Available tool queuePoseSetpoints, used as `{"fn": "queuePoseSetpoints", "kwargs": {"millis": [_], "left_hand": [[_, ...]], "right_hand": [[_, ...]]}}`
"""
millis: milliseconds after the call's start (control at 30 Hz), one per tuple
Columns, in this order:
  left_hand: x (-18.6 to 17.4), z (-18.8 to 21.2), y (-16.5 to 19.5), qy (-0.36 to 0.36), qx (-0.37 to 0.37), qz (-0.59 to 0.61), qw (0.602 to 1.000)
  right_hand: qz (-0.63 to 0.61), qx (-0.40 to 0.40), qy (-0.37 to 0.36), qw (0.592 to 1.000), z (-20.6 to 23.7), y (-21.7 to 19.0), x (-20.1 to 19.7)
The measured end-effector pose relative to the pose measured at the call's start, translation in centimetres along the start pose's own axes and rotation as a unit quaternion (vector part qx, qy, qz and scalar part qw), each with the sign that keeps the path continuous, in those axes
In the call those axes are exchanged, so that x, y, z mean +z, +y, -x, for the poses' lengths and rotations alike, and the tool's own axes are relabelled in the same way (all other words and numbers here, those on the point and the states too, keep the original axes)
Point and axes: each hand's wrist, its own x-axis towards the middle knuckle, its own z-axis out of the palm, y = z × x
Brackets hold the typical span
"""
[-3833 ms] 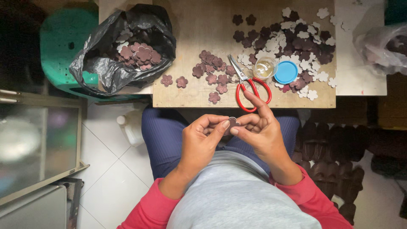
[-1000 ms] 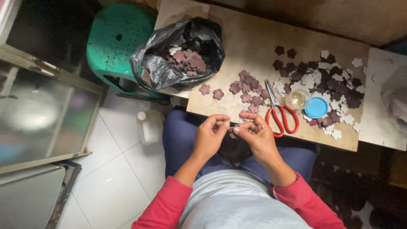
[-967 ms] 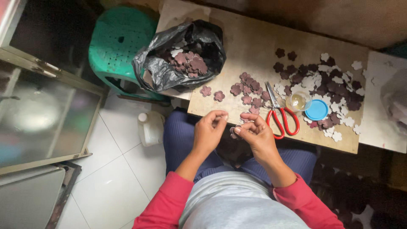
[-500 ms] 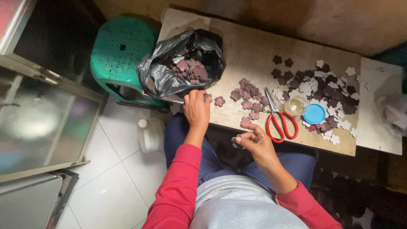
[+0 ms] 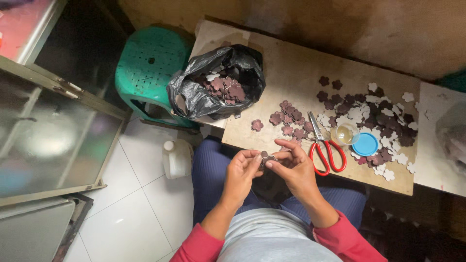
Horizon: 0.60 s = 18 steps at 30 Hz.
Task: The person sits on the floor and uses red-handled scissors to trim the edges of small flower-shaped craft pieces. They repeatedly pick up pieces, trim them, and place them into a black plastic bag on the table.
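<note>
A low wooden tabletop [image 5: 301,73] stands against a rough brown wall [image 5: 340,24]. A green plastic stool [image 5: 150,68] sits beside it on white floor tiles [image 5: 131,204], near a frosted glass cabinet door [image 5: 43,140].

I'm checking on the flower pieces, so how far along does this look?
Done, apparently: maroon flowers fill the black bag. In hand: left hand and right hand pinch a small maroon piece together. Left: a small pile and a larger mixed pile on the board.
</note>
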Motion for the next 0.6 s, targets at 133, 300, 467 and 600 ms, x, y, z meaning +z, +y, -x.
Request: {"fn": "queuePoseSetpoints", "kwargs": {"millis": [133,300,467,600], "left_hand": [[-0.8,0.8,0.8,-0.01,-0.033,-0.008,0.999],[-1.4,-1.1,1.7,-0.04,-0.029,-0.06,0.997],[-1.7,-9.2,5.4,0.046,0.116,-0.275,0.953],[-2.0,-15.2,10.3,0.106,0.153,-0.54,0.821]], "right_hand": [[0.029,-0.035,0.005,0.999,0.0,0.4,0.9],[-0.005,-0.002,-0.004,1.0,-0.5,0.6,0.4],[-0.013,-0.029,0.026,0.999,-0.5,1.3,-0.9],[-0.003,-0.015,0.056,0.998,1.0,2.0,-2.0]]}}
